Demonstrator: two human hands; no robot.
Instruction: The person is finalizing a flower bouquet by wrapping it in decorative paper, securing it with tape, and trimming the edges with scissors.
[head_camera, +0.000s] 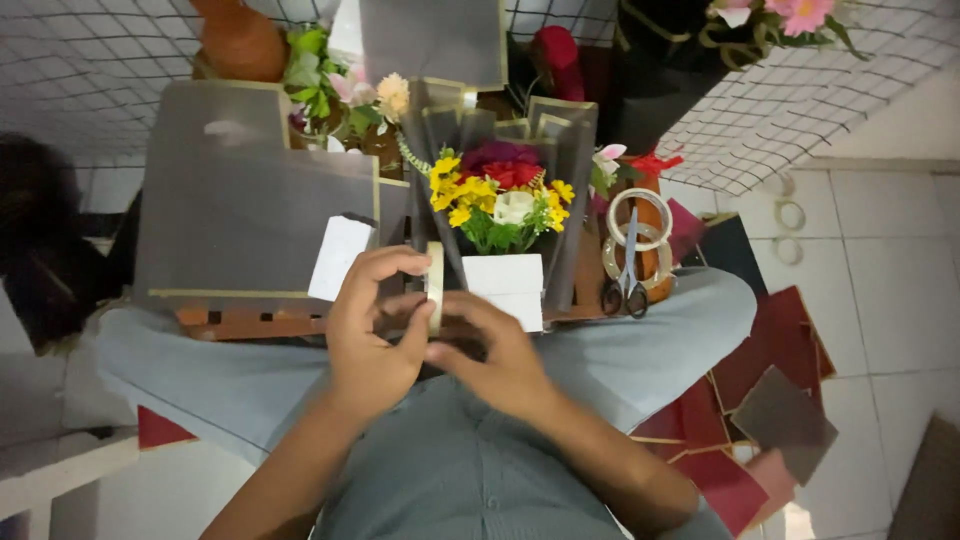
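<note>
My left hand (372, 335) grips a roll of tape (435, 285), held on edge in front of my chest. Fingers of my right hand (497, 355) pinch at the same roll from the right side. Just beyond the hands stands a small bouquet (500, 200) of yellow, red and white flowers wrapped in grey sheets, with a white block (508, 288) at its base. It rests on a low wooden crate (250, 324) across my lap.
Black scissors (626, 285) lie on tape rolls (640, 222) at the right of the crate. Grey wrapping sheets (240, 200) cover the left. Red and grey paper sheets (760, 400) lie on the tiled floor at right. More flowers (345, 85) stand behind, before a wire grid.
</note>
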